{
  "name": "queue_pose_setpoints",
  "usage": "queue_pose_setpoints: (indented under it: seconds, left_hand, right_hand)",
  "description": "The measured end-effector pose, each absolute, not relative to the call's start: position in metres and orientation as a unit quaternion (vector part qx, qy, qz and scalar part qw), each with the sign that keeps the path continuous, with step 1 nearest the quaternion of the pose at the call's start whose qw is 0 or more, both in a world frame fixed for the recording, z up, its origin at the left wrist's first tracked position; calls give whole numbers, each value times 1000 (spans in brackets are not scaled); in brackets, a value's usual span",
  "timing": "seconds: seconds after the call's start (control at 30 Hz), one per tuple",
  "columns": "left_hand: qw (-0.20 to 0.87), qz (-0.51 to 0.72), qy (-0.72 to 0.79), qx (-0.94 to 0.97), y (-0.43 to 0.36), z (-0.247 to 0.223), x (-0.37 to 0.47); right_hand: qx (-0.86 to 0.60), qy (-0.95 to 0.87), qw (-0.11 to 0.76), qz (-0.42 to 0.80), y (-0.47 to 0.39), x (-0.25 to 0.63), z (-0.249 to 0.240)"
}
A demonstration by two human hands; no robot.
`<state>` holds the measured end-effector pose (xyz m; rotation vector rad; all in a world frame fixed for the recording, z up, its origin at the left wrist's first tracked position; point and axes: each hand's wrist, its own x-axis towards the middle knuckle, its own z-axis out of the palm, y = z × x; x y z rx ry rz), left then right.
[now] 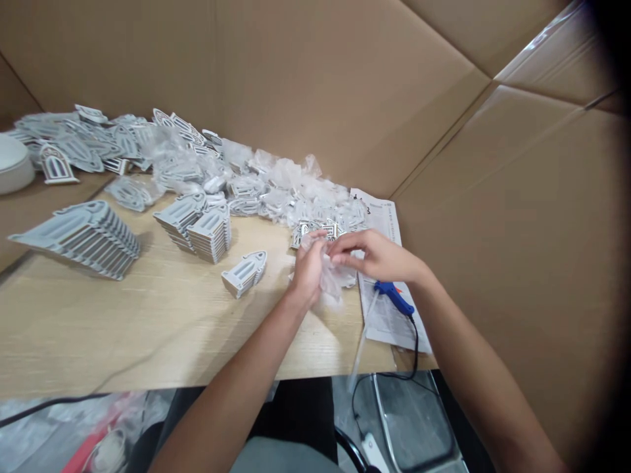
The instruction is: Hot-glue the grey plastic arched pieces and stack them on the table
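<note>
My left hand (308, 268) is wrapped round a crumpled clear plastic bag (331, 279) over the right part of the table. Pinched fingers of my right hand (372, 255) meet the bag's upper edge from the right. What is inside the bag is too blurred to tell. Just behind the hands lie small arch-shaped pieces (329, 230) and more bagged ones. To the left of my left hand stands a short stack of grey-white arched pieces (245, 272), touched by neither hand.
Taller stacks (210, 231) and a slanting stack (93, 236) stand left on the table (187, 328). Bagged pieces (172, 157) line the cardboard wall (305, 79). A blue glue gun (394, 297) with a cable rests on printed paper (384, 328) at right. A white roll (14, 164) sits far left.
</note>
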<state>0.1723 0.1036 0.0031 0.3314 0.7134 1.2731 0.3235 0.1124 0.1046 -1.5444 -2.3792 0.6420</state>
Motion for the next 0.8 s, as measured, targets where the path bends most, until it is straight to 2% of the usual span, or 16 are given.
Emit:
queue_pose_setpoints:
  seconds: [0.13, 0.27, 0.37, 0.53, 0.67, 0.8]
  left_hand:
    - [703, 574, 377, 186, 103, -4, 170]
    - [685, 571, 405, 202, 104, -9, 170]
    - [683, 562, 417, 210, 105, -10, 170]
    - [706, 535, 410, 219, 103, -10, 171]
    - [738, 513, 373, 232, 99, -6, 176]
    - [759, 510, 334, 230, 95, 1, 181]
  right_hand:
    - [-718, -656, 181, 146, 134, 351, 86]
    - [-784, -578, 125, 190, 149, 372, 42]
    - [-801, -546, 124, 214, 150, 379, 17]
    - [-786, -534, 193, 244, 144, 391, 22]
    - [-698, -590, 265, 308, 127, 389, 43]
    - [-625, -649, 286, 326, 109, 369, 56]
